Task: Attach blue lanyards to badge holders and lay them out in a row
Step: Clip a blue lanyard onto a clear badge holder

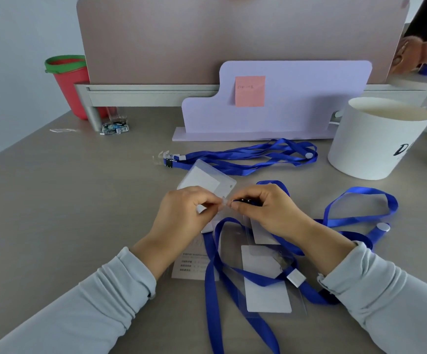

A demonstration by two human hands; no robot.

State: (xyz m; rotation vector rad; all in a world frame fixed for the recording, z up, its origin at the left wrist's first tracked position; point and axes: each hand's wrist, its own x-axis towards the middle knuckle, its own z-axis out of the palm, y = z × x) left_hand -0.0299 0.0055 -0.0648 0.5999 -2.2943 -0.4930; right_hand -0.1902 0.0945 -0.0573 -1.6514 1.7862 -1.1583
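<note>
Sitting mid-table [54,187]: hands — left hand [181,213] and right hand [266,210] — meeting over a badge holder [207,178]. Lying behind them: bundled lanyard [245,157]. Standing far right: tub [375,139]. Lying nearer, under a loose lanyard [215,290] — another holder [266,292].

1. An office desk: a grey laminate desktop [54,200] lies under the working hands.
2. Beyond the grip stands a fabric desk partition [207,34] on a metal rail.
3. Against it leans a lilac organiser board [309,98] bearing a pink sticky note [250,91].
4. Blue lanyards [245,157] and clear badge holders [266,282] surround the grip.
</note>
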